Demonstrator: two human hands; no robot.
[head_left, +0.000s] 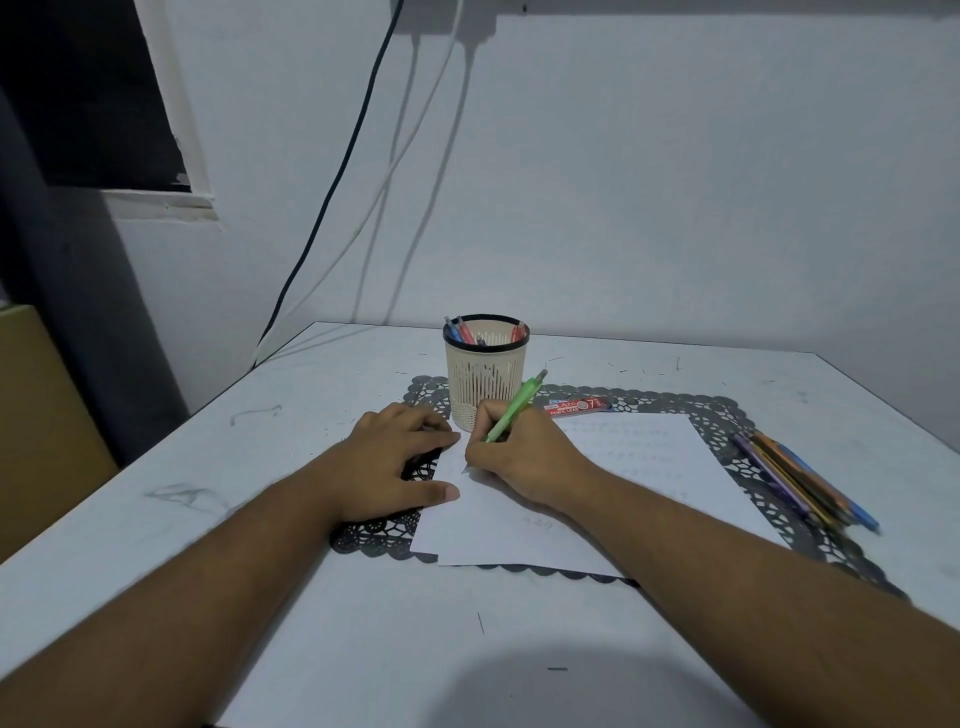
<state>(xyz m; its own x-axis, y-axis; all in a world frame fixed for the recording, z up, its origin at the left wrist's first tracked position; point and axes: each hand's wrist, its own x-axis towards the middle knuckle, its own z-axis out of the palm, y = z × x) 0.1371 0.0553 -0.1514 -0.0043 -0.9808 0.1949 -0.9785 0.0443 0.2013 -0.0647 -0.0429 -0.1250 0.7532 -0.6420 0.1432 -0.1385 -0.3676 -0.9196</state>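
Observation:
A white sheet of paper (639, 467) lies on a dark lace placemat (722, 410) in the middle of the white table (260, 426). My right hand (524, 457) grips a green mechanical pencil (511, 408), whose tip touches the paper near its left edge. Faint writing shows on the sheet. My left hand (395, 457) rests flat on the placemat with fingers spread, its thumb and fingertips touching the paper's left edge.
A beige pen cup (485, 379) with several pens stands just behind my hands. A red pencil-lead box (576, 406) lies to its right. Several coloured pencils (800, 478) lie at the mat's right side. Cables (332, 192) hang down the wall behind.

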